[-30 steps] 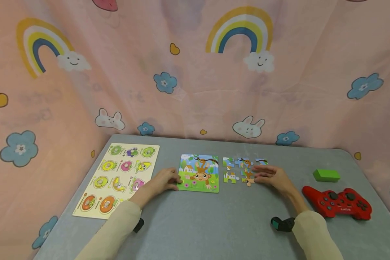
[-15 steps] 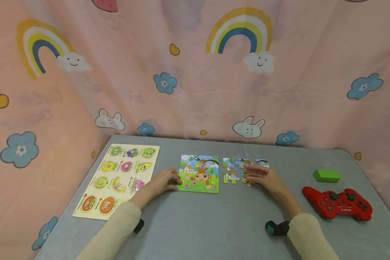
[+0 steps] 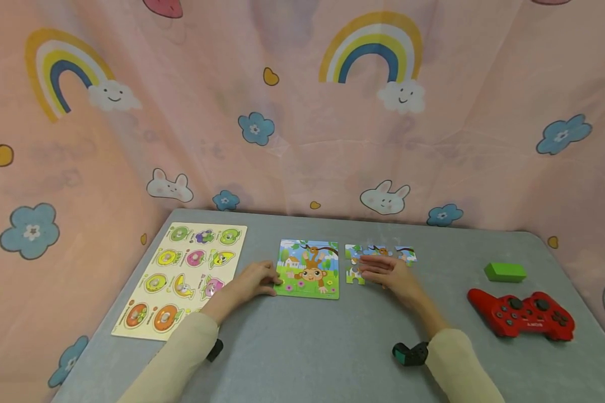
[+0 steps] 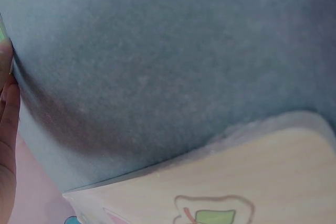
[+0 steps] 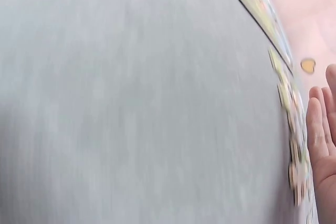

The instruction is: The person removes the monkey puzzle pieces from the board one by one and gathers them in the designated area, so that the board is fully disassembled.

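Observation:
A square jigsaw puzzle (image 3: 309, 268) with a monkey picture lies flat on the table. My left hand (image 3: 254, 280) holds it at the lower left edge, thumb and fingers at the board's side. In the left wrist view that hand (image 4: 8, 114) shows only at the left border. Just right of the board lie several loose jigsaw pieces (image 3: 355, 275), one of them a top-right piece (image 3: 407, 254). Over these pieces is my right hand (image 3: 393, 280), its fingers extended and hiding some of them. The right wrist view shows its straight fingers (image 5: 317, 129) beside the blurred pieces (image 5: 294, 135), apparently raised above them.
On the left lies a cream fruit peg board (image 3: 181, 280), partly under the left forearm. A green block (image 3: 505, 272) and a red game controller (image 3: 524, 314) stand at the right. Behind the grey table (image 3: 307, 347) hangs a pink patterned cloth (image 3: 302, 162).
My right hand has moved left across the loose pieces, uncovering the top-right one and covering others nearer the board. My left hand keeps its place at the puzzle's edge.

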`<state>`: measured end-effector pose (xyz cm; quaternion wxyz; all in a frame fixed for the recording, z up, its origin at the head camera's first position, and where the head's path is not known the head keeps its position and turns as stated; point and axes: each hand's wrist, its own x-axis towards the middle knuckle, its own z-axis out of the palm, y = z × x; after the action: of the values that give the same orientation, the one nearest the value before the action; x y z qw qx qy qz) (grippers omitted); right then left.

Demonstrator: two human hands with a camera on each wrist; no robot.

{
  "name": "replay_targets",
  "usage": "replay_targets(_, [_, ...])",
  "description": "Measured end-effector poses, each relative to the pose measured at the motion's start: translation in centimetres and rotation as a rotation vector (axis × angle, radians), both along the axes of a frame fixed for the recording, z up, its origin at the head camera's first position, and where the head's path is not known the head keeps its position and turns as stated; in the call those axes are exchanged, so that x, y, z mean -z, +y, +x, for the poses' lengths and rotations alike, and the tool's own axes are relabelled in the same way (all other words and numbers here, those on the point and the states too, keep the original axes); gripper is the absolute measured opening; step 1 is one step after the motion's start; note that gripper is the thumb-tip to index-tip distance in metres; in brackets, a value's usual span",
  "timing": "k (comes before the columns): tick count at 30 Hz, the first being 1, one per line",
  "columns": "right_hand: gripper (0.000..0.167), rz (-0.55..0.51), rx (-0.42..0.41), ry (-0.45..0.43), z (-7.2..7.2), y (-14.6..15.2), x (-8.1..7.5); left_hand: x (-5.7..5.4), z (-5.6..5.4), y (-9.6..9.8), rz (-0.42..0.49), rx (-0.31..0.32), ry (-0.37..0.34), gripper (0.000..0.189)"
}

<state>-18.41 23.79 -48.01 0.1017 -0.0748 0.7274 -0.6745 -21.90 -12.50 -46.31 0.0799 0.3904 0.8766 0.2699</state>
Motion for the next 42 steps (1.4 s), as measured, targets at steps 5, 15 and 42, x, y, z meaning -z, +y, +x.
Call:
replay_targets(5, [0.051, -0.038, -0.003, 0.022, -0.5, -2.3, 0.3, 0.1, -0.1, 0.0, -0.008, 0.001, 0.016, 0.023])
replay_targets(15, [0.046, -0.054, -0.007, 0.059, -1.1, -6.1, 0.8, 0.0, 0.0, 0.1, 0.0, 0.011, 0.006, 0.023])
replay_targets(42, [0.063, 0.266, 0.056, 0.053, -1.1, -7.9, 0.2, 0.0, 0.0, -0.1, -0.002, 0.007, -0.001, 0.023])
